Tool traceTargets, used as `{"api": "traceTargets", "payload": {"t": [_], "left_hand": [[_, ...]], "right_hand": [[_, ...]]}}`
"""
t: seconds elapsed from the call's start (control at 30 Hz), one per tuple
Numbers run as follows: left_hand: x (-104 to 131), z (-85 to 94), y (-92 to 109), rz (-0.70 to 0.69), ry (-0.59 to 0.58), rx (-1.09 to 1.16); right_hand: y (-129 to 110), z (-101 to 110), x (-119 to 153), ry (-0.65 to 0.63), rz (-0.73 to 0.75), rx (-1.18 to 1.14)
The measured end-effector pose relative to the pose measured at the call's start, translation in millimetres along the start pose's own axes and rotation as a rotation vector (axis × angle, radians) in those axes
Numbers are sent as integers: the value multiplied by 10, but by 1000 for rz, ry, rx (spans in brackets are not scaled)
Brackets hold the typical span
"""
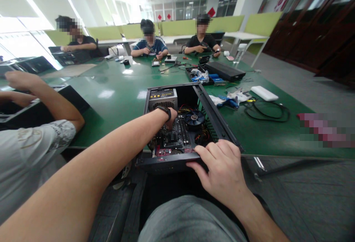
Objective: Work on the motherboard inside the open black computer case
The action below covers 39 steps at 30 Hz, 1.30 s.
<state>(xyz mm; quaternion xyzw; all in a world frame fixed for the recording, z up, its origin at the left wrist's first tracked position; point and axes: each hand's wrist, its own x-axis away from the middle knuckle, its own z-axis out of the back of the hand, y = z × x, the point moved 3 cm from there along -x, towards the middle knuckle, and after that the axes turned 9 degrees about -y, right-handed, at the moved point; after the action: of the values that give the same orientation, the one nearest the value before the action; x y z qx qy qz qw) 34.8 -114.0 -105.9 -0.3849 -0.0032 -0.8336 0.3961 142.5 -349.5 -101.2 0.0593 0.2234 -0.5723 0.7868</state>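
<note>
An open black computer case (166, 161) lies on its side at the table's near edge. Inside it are a motherboard (172, 137), a round black fan (194, 118), a grey power supply (163, 100) and coloured wires. My left hand (171, 118), below a black wristband (165, 111), reaches down into the case between the power supply and the fan. Its fingertips are hidden, so whether it holds anything cannot be made out. My right hand (219, 164) is closed over the near right rim of the case, thumb below and fingers on top.
On the green table (119, 101), gloves (235, 97), a white box (264, 93) and a black cable (267, 111) lie to the right. Behind is a tool tray (198, 76) beside a black panel (225, 71). A co-worker's arm (52, 94) is close on my left; several people sit opposite.
</note>
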Motion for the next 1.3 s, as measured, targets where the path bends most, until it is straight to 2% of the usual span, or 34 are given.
{"api": "traceTargets", "payload": {"t": [1.3], "left_hand": [[71, 37, 11, 5, 6, 16]], "right_hand": [[3, -6, 9, -12, -6, 3]]}}
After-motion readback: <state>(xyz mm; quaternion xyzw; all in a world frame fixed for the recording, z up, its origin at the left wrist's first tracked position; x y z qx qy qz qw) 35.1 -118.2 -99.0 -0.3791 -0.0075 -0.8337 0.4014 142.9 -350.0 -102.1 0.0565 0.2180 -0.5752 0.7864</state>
